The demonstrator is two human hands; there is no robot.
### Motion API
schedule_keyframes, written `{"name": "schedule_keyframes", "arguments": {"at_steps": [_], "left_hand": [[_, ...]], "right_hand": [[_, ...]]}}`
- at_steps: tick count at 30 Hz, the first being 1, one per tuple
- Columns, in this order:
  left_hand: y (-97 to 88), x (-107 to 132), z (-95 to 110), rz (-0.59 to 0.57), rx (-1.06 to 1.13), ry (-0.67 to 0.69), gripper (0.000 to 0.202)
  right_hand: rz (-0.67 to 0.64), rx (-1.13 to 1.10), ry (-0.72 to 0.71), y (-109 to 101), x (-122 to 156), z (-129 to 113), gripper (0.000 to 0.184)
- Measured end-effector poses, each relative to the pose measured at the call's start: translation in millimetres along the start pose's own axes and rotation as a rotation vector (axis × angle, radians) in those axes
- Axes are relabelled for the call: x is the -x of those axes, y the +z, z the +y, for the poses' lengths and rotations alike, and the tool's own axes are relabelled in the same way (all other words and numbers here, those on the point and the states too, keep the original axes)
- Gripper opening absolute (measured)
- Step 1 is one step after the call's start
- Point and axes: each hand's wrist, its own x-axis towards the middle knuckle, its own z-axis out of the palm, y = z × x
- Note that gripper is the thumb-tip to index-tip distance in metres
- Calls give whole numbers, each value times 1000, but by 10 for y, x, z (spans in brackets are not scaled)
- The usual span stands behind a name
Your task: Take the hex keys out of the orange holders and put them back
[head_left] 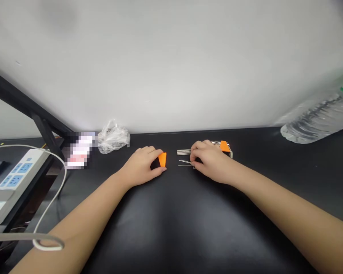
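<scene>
My left hand (pixel 144 164) rests on the black table (pixel 171 220) with its fingers curled round a small orange plastic holder (pixel 162 159). My right hand (pixel 210 160) lies to the right of it, fingers closed in a pinch over thin metal hex keys (pixel 185 162) that stick out to the left. A row of larger hex keys (pixel 183 152) lies just behind, and a second orange holder (pixel 225 146) with keys in it shows behind the right hand's knuckles.
A crumpled clear plastic bag (pixel 113 137) lies at the back by the white wall. A clear water bottle (pixel 320 120) lies at the far right. On the left are white power strips (pixel 15 177), a white cable (pixel 53 198) and a black frame bar (pixel 31 110).
</scene>
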Motion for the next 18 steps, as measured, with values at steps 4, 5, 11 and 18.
{"name": "schedule_keyframes", "arguments": {"at_steps": [4, 5, 11, 18], "left_hand": [[2, 1, 9, -6, -10, 0, 44], [2, 2, 12, -7, -12, 0, 44], [9, 10, 18, -3, -5, -3, 44], [0, 10, 30, -16, -13, -14, 45]], "right_hand": [[-36, 39, 57, -30, 8, 12, 21], [-51, 45, 70, -43, 12, 14, 22], [-164, 23, 117, -159, 20, -27, 18], [-345, 43, 259, -291, -24, -171, 8]]}}
